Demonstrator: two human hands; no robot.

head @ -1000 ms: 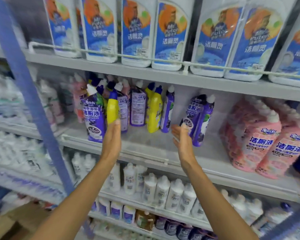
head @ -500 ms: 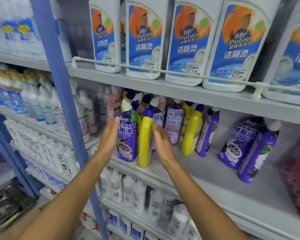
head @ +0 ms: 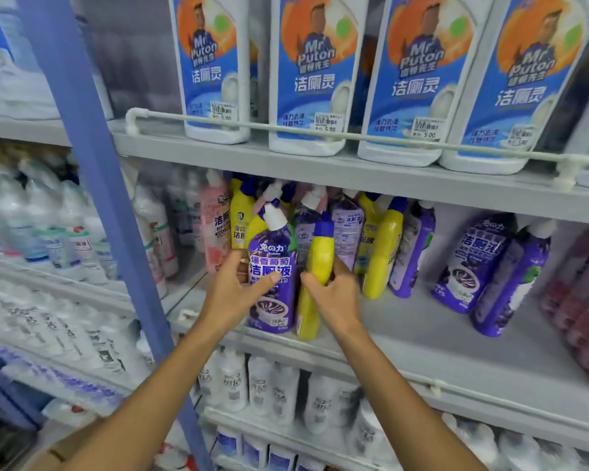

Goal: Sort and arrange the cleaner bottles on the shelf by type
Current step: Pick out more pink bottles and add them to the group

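1. My left hand (head: 233, 294) wraps the purple bottle (head: 272, 280); my right hand (head: 334, 294) grips the yellow bottle (head: 315, 273) beside it.
2. Both bottles stand nearly upright, touching, at the front of the middle shelf (head: 405, 321).
3. Farther right, two more purple bottles (head: 490, 270) lean well apart; that way, I judge, my purple one belongs.

Glossy plastic bottles on painted metal shelving.

I see a purple bottle (head: 272, 283) wrapped in shiny printed film with a smooth white plastic cap, and a yellow bottle (head: 315, 266) of glossy plastic. The grey shelf (head: 456, 321) looks like matt painted metal; the blue upright (head: 92, 185) too. The big white bottles (head: 419, 79) above carry slick paper-like labels.
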